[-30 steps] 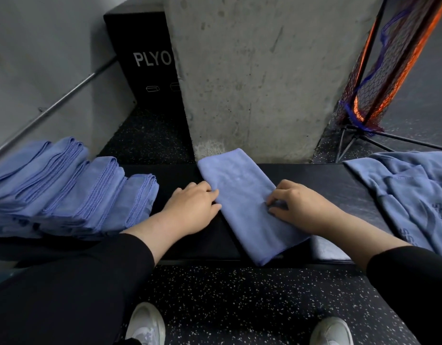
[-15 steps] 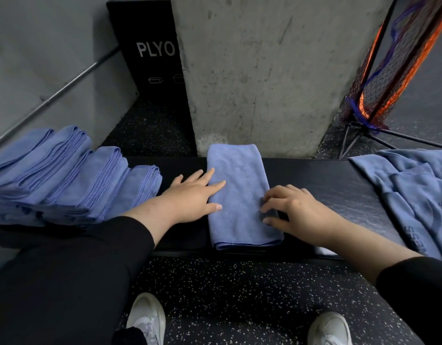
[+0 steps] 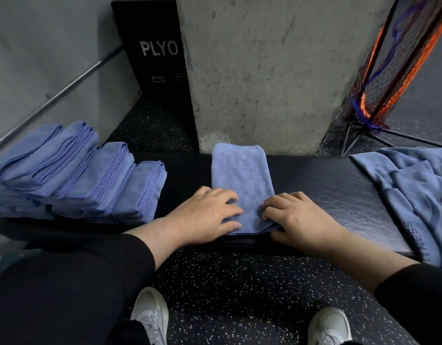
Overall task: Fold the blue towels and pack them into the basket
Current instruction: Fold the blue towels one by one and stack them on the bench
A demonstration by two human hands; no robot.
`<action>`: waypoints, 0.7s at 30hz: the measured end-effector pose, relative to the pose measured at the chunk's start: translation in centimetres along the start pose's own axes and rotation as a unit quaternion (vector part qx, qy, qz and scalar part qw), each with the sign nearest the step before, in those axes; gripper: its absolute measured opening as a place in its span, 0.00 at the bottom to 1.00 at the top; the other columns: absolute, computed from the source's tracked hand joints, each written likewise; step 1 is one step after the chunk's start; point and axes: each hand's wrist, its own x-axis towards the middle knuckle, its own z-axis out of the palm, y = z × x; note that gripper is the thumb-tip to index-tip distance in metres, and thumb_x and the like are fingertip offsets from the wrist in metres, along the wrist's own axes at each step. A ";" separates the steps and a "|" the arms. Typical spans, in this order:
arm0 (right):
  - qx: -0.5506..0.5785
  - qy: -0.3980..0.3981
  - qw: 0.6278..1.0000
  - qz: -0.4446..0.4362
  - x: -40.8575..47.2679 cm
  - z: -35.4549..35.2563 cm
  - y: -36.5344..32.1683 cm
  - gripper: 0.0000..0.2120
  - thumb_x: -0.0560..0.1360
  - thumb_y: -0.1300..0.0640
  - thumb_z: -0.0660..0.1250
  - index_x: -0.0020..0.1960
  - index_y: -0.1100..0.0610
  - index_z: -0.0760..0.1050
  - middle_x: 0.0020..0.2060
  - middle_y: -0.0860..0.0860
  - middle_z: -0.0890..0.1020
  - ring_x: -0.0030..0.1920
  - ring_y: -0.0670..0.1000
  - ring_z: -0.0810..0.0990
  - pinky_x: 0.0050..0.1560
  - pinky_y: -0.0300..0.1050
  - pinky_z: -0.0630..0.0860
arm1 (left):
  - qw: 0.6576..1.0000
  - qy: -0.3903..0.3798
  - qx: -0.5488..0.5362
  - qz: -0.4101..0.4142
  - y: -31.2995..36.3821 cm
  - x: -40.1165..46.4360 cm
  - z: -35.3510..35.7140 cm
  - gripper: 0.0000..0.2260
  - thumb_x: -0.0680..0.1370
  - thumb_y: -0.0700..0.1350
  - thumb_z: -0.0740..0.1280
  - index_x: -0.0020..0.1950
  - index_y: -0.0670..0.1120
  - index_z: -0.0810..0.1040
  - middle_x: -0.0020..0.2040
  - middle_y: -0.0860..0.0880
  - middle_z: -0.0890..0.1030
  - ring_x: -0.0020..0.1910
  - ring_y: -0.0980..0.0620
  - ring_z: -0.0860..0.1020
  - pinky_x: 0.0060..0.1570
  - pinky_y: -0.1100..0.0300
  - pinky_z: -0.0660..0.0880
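Observation:
A folded blue towel [image 3: 241,176] lies lengthwise across the black bench [image 3: 322,195] in front of me. My left hand [image 3: 205,217] grips its near left corner, fingers over the top and thumb at the near edge. My right hand [image 3: 297,217] grips the near right corner the same way. A row of folded blue towels [image 3: 78,175] leans in overlapping stacks on the bench's left end. A heap of unfolded blue towels [image 3: 414,190] lies on the right end. No basket is in view.
A concrete pillar [image 3: 277,70] rises right behind the bench. A black PLYO box [image 3: 155,53] stands at the back left beside a wall rail [image 3: 55,95]. An orange and black net frame [image 3: 394,66] is at the back right. My shoes [image 3: 150,317] are on the speckled floor.
The towel was turned from a slant to straight across the bench. Both hands then slid to its near end and closed on the two near corners.

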 end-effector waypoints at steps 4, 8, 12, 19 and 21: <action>-0.034 0.031 0.998 0.035 1.0 0.5 -0.9 0.09 0.69 0.47 0.60 0.43 0.51 0.73 0.42 0.46 0.77 0.42 0.52 0.77 0.41 0.50 0.72 | 1.000 -0.014 -0.001 0.003 0.7 -0.7 -0.5 0.29 0.78 0.70 0.52 0.70 0.56 0.74 0.67 0.57 0.70 0.68 0.56 0.67 0.71 0.53 0.61; 0.039 0.031 0.994 0.093 2.0 0.0 -0.7 0.11 0.71 0.46 0.56 0.42 0.52 0.71 0.36 0.46 0.76 0.40 0.53 0.75 0.42 0.52 0.71 | 1.000 -0.016 0.002 0.001 1.1 -0.6 -0.6 0.30 0.76 0.73 0.56 0.69 0.55 0.74 0.67 0.58 0.69 0.67 0.58 0.66 0.69 0.55 0.62; 0.185 0.029 0.968 0.168 2.3 -0.9 0.1 0.06 0.75 0.49 0.64 0.48 0.50 0.73 0.39 0.46 0.79 0.40 0.51 0.77 0.44 0.49 0.74 | 0.999 0.040 -0.006 -0.033 1.0 0.1 0.0 0.15 0.79 0.61 0.63 0.57 0.52 0.77 0.55 0.58 0.74 0.57 0.56 0.72 0.62 0.56 0.67; 0.098 -0.025 0.990 0.103 1.9 -0.8 0.1 0.25 0.70 0.37 0.68 0.63 0.45 0.68 0.55 0.37 0.76 0.55 0.43 0.74 0.54 0.48 0.68 | 0.973 0.072 -0.175 -0.133 0.4 0.5 -1.4 0.05 0.81 0.50 0.66 0.47 0.52 0.78 0.42 0.56 0.78 0.43 0.54 0.77 0.45 0.56 0.72; 0.083 0.012 0.991 0.107 2.0 -0.9 -0.2 0.14 0.73 0.49 0.68 0.58 0.47 0.72 0.50 0.40 0.79 0.51 0.48 0.77 0.52 0.50 0.71 | 0.970 0.063 -0.191 -0.136 0.2 0.2 -1.8 0.05 0.80 0.50 0.67 0.47 0.51 0.79 0.42 0.56 0.79 0.42 0.56 0.76 0.44 0.57 0.73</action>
